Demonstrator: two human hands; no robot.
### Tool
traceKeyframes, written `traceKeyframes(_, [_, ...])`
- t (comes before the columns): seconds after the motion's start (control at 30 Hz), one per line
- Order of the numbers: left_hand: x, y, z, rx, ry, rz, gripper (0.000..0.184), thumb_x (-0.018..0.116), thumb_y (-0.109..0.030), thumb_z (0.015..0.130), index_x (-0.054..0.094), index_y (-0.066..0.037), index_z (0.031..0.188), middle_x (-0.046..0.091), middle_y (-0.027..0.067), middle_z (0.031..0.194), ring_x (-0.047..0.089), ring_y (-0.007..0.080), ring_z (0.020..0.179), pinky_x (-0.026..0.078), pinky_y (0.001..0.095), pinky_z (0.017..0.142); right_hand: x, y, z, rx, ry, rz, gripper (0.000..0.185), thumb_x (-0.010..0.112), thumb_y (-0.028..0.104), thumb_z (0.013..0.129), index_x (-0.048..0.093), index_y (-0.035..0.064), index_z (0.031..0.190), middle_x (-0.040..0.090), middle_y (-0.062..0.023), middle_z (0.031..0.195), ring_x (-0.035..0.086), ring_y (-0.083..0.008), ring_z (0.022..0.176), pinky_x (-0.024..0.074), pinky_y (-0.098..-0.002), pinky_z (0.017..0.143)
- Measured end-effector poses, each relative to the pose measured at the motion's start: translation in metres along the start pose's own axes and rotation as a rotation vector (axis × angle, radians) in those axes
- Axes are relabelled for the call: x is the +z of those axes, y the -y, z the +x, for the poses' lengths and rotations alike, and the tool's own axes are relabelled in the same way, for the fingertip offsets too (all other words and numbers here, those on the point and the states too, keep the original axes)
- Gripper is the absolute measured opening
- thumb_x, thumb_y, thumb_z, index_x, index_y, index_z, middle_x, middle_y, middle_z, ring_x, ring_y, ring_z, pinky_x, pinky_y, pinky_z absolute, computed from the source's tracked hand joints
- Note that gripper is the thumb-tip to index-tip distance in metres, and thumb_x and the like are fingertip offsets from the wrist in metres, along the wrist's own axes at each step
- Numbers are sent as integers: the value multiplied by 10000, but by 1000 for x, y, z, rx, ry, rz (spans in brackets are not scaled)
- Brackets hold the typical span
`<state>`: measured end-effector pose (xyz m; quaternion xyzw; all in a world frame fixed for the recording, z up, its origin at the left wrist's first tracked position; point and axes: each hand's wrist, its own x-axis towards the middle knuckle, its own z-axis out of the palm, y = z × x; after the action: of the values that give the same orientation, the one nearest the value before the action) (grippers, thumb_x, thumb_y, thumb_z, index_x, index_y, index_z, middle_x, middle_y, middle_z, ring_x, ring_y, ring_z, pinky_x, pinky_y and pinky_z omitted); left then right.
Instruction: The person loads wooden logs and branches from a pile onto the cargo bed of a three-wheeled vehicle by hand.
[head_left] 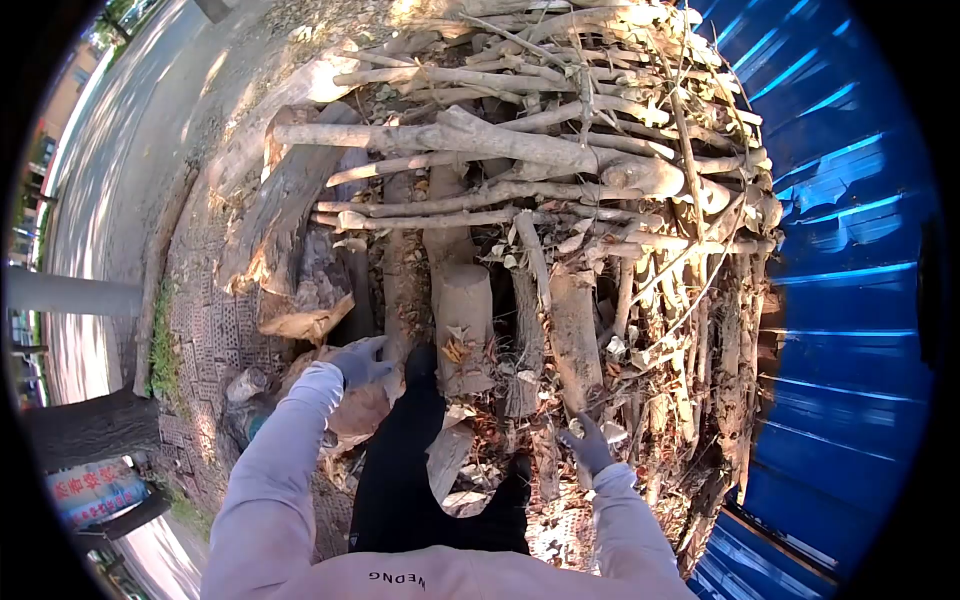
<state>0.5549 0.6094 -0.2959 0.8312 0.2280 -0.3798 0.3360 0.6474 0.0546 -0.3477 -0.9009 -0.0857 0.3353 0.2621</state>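
Note:
My left hand [362,362], in a grey glove, is spread with fingers apart just above a thick pale log [360,408] beside my leg. Nothing shows in its grasp. At the lower end of a stout upright-lying log [576,340], my right hand [590,446], also gloved, reaches with its fingers apart. Whether its fingertips touch that log I cannot tell. Between my hands lie a short thick log [464,325] and a thinner log [524,350], with dry leaves around them.
A big stack of branches [520,150] rises ahead, with thin twigs jutting out. Split trunks [285,220] lean at its left. Blue corrugated metal sheeting [850,300] borders the right. Brick paving [215,330] and a tree trunk [95,425] are on the left. Leaf litter and wood pieces surround my feet.

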Motion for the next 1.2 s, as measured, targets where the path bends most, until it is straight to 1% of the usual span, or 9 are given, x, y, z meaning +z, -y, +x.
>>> traceKeyframes(0.3, [-161, -56, 210, 342, -636, 229, 1002, 819, -346, 799, 295, -60, 1604, 298, 239, 1642, 307, 425, 1505, 291, 444, 1245, 24, 140, 233, 179, -182, 155, 794, 791, 582, 820, 585, 28, 1351, 661, -246, 1290, 618, -395, 1230, 471, -458, 1054])
traceKeyframes(0.43, [-245, -108, 258, 160, -835, 568, 1199, 885, -371, 710, 180, -108, 1644, 272, 177, 1669, 272, 386, 1535, 244, 489, 1257, 0, 150, 256, 330, -98, 71, 842, 818, 594, 782, 577, 1, 1328, 672, -247, 1248, 638, -393, 1201, 492, -456, 1025])
traceKeyframes(0.57, [-291, -127, 290, -1, -729, 626, 1189, 907, -331, 649, 259, -132, 1626, 372, 159, 1634, 340, 381, 1508, 279, 462, 1241, 22, 91, 261, 293, -132, -12, 811, 875, 520, 733, 558, 5, 1274, 690, -248, 1209, 661, -404, 1154, 505, -464, 1004])
traceKeyframes(0.67, [-318, -110, 327, -22, -568, 614, 823, 823, -265, 701, 506, -67, 1435, 627, 199, 1375, 601, 368, 1287, 467, 430, 1102, 21, 96, 260, 327, -65, -146, 792, 826, 447, 809, 491, 11, 1379, 658, -242, 1285, 634, -402, 1212, 499, -467, 1028])
traceKeyframes(0.77, [-328, -108, 323, 38, -496, 753, 814, 845, -291, 689, 523, -39, 1393, 641, 221, 1339, 613, 383, 1261, 489, 448, 1066, 22, 92, 266, 323, -6, -146, 807, 794, 428, 855, 448, 10, 1453, 624, -251, 1359, 615, -400, 1261, 485, -469, 1066])
traceKeyframes(0.9, [-306, -155, 209, 42, -363, 727, 770, 851, -398, 693, 566, 15, 1277, 636, 283, 1291, 631, 419, 1192, 502, 459, 1023, 16, 94, 262, 292, 50, -148, 850, 792, 375, 871, 376, 7, 1514, 607, -262, 1380, 608, -397, 1278, 488, -471, 1070])
traceKeyframes(0.97, [-284, -173, 140, 75, -299, 740, 959, 836, -457, 721, 445, 18, 1456, 644, 279, 1295, 629, 415, 1211, 493, 464, 1036, 14, 88, 263, 251, -9, -173, 767, 800, 350, 869, 451, 4, 1459, 619, -261, 1365, 623, -395, 1259, 503, -461, 1050])
traceKeyframes(1.1, [-192, -190, 8, 169, -271, 733, 964, 778, -608, 755, 439, 23, 1400, 620, 288, 1310, 614, 395, 1247, 448, 455, 1080, -23, 88, 232, 127, 102, 343, 482, 723, 389, 945, 621, -1, 1210, 683, -203, 1242, 671, -359, 1140, 533, -451, 1003])
traceKeyframes(1.2, [-100, -188, -53, 237, -293, 710, 821, 801, -592, 723, 534, 2, 1223, 708, 256, 1096, 693, 427, 1065, 527, 484, 946, -45, 88, 184, 151, -127, 2012, 465, 591, 460, 1044, 617, 46, 1255, 682, -144, 1216, 666, -302, 1109, 554, -452, 962])
